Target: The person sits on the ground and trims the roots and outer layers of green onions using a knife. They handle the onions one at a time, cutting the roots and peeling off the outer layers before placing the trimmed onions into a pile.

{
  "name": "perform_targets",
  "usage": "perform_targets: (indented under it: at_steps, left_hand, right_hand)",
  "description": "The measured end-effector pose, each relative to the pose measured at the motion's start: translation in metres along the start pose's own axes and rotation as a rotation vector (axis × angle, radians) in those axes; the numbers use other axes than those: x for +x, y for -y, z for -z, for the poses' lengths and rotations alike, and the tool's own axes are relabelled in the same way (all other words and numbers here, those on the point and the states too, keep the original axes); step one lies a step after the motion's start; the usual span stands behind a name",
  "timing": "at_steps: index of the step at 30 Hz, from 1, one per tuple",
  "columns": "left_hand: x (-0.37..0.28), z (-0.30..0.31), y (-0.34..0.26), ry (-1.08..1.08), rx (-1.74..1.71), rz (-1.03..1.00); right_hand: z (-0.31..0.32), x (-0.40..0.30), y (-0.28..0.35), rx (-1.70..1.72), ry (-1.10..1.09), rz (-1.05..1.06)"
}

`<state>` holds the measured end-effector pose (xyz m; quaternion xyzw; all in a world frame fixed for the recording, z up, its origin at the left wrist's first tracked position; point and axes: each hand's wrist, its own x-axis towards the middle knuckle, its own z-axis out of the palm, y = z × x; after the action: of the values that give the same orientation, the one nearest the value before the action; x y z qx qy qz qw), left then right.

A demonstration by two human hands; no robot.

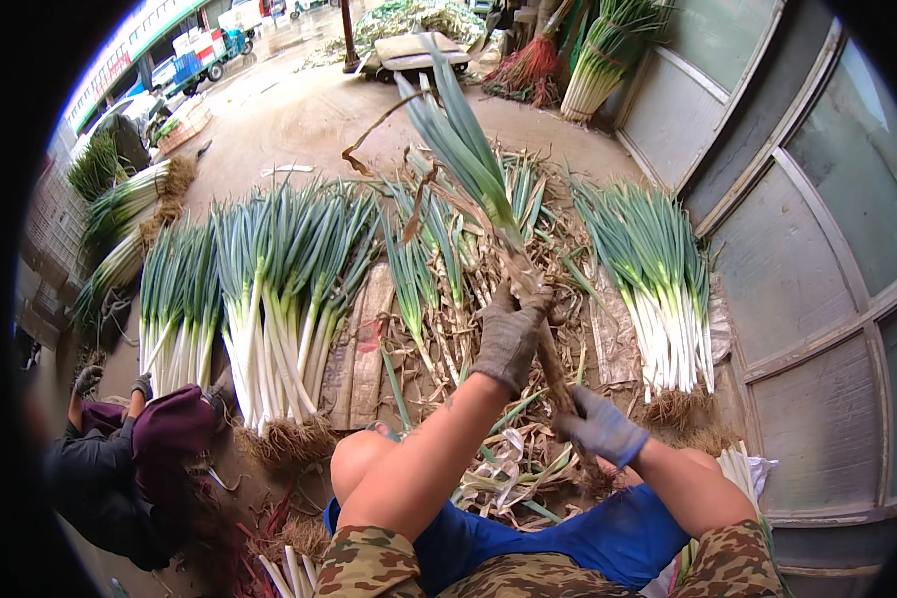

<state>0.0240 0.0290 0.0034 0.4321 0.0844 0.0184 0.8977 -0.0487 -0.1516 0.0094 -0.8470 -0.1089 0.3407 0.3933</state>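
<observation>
A large Welsh onion (486, 179) slants up in front of me, green leaves at the top and dry brown sheath around its stem. My left hand (510, 336), in a grey-brown knit glove, is closed around the middle of the stem. Lower down, my right hand (602, 427), in a grey glove with a blue cuff, grips the stem near the root end; it is slightly blurred and hides part of the stem. Beneath lie loose untrimmed onions (418, 299) and peeled dry leaves (519, 467).
Cleaned Welsh onions lie in piles at left (273, 321), further left (179, 314) and right (661, 306). A co-worker (127, 463) sits at my left. Framed panels (807, 321) line the right. A low cart (418, 56) and a tied onion bundle (598, 67) stand ahead.
</observation>
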Motion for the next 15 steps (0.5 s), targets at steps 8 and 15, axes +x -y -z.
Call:
perform_targets:
  at_steps: [8, 15]
  left_hand:
    - [0.035, 0.034, -0.076, 0.048, -0.463, -0.014]
    - [0.049, 0.059, -0.05, -0.27, -0.385, 0.071]
  right_hand:
    - [-0.039, 0.014, -0.017, 0.503, 0.212, 0.082]
    - [-0.046, 0.024, -0.019, 0.485, 0.033, 0.069]
